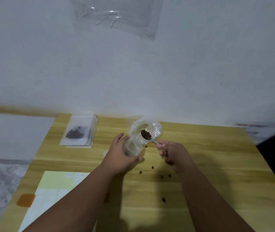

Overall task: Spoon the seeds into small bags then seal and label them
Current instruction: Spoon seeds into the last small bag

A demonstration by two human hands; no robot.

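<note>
So far, one filled bag [76, 133] lies left of the open bag [134, 145] my left hand [120, 154] grips. My right hand [171, 153] pinches the spoon [155, 141], with seeds [146, 134] at that bag's mouth. Sealing and labelling remain.

Left hand [121, 153] grips the lower part of a clear plastic bag [151, 125], whose mouth gapes open. Right hand [171, 153], just right of the bag, pinches the handle of a pale spoon [156, 142]. Its heap of dark brown seeds [146, 134] sits at the bag's mouth. Loose seeds [153, 167] lie scattered on the wooden table [217, 164], nearer than the bag and to its right. Far-left of the bag is a stack of small bags [83, 123], the top one holding seeds. Near-left of the bag is a label sheet [49, 190], with orange tape [26, 200] at its left edge.
</note>
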